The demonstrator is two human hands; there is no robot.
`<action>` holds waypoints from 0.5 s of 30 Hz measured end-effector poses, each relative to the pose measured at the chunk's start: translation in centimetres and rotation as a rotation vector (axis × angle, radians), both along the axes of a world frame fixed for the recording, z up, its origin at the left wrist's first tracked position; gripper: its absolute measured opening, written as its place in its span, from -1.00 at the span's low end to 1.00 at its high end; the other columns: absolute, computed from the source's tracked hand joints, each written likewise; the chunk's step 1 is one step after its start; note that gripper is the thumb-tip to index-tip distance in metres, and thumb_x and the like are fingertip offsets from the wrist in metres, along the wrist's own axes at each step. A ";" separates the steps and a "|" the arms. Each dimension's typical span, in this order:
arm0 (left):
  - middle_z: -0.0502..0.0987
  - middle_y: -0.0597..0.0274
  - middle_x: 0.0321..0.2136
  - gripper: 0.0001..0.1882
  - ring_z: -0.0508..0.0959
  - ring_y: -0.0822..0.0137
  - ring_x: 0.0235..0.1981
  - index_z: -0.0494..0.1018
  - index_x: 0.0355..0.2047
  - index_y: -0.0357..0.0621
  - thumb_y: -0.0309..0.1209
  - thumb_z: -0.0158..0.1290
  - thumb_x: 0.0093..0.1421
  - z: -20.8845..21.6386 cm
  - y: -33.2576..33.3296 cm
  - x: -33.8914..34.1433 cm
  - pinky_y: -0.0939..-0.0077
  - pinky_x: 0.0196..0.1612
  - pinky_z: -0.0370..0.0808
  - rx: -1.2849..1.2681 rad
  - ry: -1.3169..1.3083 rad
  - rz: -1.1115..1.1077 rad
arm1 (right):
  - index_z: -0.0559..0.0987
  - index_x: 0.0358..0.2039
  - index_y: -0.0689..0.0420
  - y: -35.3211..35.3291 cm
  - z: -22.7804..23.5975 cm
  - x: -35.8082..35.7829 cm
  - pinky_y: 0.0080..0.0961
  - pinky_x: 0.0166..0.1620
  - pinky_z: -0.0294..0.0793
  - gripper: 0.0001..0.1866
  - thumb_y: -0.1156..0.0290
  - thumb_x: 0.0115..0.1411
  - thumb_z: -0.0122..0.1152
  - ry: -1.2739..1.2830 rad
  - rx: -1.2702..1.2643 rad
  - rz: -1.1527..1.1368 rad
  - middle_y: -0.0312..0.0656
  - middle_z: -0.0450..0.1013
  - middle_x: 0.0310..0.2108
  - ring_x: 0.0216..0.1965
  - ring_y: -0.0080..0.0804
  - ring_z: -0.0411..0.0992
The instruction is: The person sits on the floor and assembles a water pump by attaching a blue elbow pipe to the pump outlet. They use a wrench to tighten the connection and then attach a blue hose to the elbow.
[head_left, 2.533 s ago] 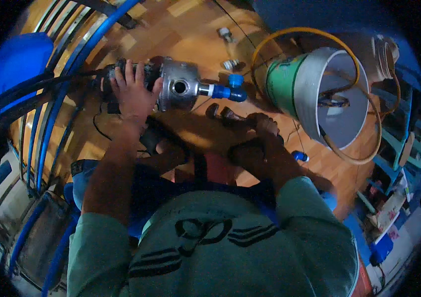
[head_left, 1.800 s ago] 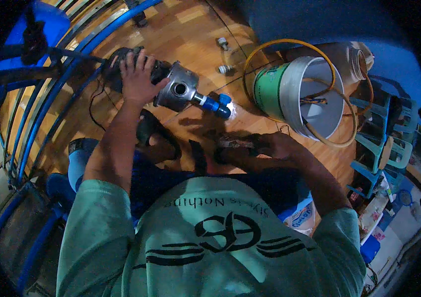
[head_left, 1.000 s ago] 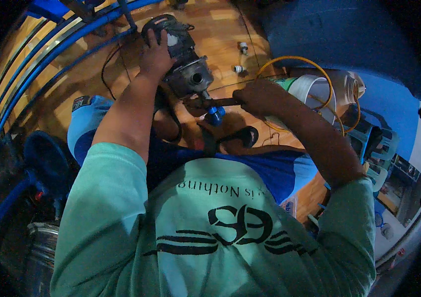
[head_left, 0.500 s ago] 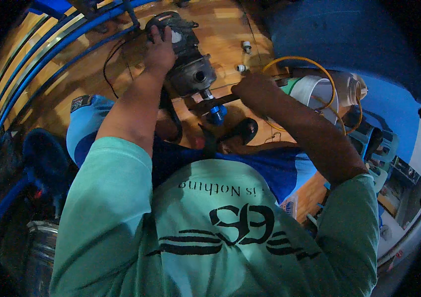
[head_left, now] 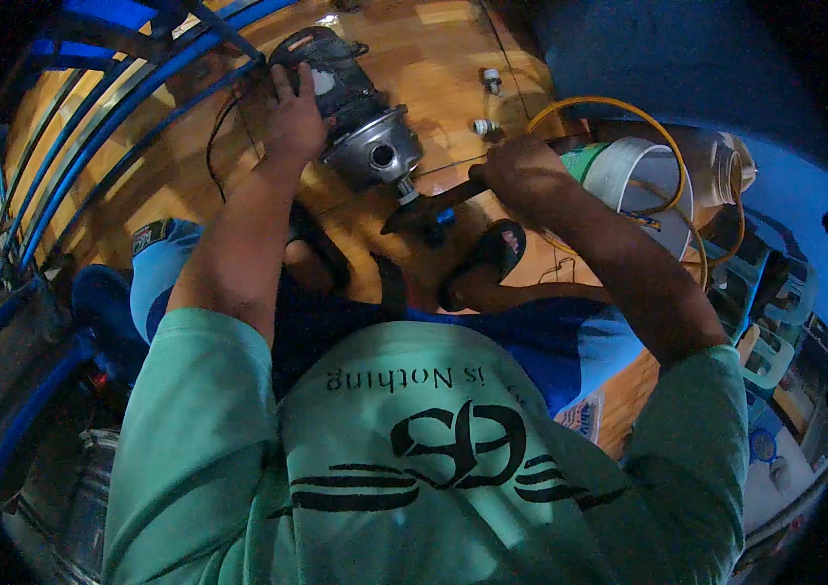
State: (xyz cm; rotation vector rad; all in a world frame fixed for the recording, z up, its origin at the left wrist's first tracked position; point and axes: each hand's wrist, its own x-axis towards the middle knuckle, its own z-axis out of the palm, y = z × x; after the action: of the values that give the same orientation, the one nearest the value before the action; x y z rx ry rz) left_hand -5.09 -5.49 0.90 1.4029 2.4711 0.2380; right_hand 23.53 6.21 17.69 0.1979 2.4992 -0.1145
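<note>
A water pump [head_left: 372, 146] with a dark motor and a shiny metal casing lies on the floor in front of me. My left hand [head_left: 295, 122] rests on the motor's left side, fingers stretched out and apart. A short white threaded fitting [head_left: 407, 188] sticks out of the casing's near end. My right hand [head_left: 521, 175] is closed round the handle of a long dark wrench [head_left: 433, 208], whose head lies against the white fitting. Behind the wrench shows a blue pipe fitting [head_left: 446, 216], partly hidden, so I cannot tell whether it is joined to the white one.
Two small white fittings [head_left: 485, 127] lie beyond my right hand. To the right stands a white bucket [head_left: 609, 180] with a yellow hose [head_left: 667, 132] looped over it, beside a clear plastic jug [head_left: 729, 175]. Blue metal rails [head_left: 102, 127] run along the left. My sandalled foot [head_left: 497, 255] is near the wrench.
The wrench head has swung closer to the casing and now covers much of the blue fitting. My left hand stays on the motor. The whole view has shifted slightly.
</note>
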 end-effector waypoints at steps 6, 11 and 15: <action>-0.22 -0.31 0.48 0.08 0.38 -0.46 0.20 -0.13 0.51 0.01 -0.10 0.30 0.16 0.7 0.5 0.7 -0.05 0.19 0.49 -0.075 0.001 -0.011 | 0.62 -0.23 0.11 1.6 -5.6 7.3 -0.04 -0.25 0.56 -0.80 0.37 0.13 0.19 0.409 -0.058 -0.047 -0.07 0.52 -0.44 -0.31 -0.01 0.58; -0.23 -0.32 0.48 0.17 0.26 -0.57 0.25 -0.19 0.51 0.06 -0.01 0.33 0.10 -0.6 0.3 0.0 -0.14 0.25 0.41 -0.043 0.000 -0.021 | 0.59 -0.19 0.10 1.6 -7.4 8.4 -0.01 -0.22 0.54 -0.79 0.36 0.16 0.17 0.363 -0.004 -0.037 -0.04 0.52 -0.42 -0.27 0.04 0.58; -0.19 -0.23 0.49 0.08 0.32 -0.57 0.22 -0.02 0.49 0.03 0.09 0.29 0.11 -0.4 -0.4 -0.4 -0.15 0.21 0.44 -0.064 0.404 -0.098 | 0.59 -0.16 0.06 1.2 -4.8 6.8 -0.05 -0.16 0.54 -0.75 0.25 0.20 0.20 0.058 -0.151 -0.208 0.01 0.55 -0.35 -0.20 0.05 0.58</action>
State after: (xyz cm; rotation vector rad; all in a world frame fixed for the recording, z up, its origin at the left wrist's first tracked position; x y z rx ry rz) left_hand -5.44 -5.92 0.46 1.6759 2.6789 -0.1623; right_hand 30.37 7.42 12.86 0.3963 2.5081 -0.3985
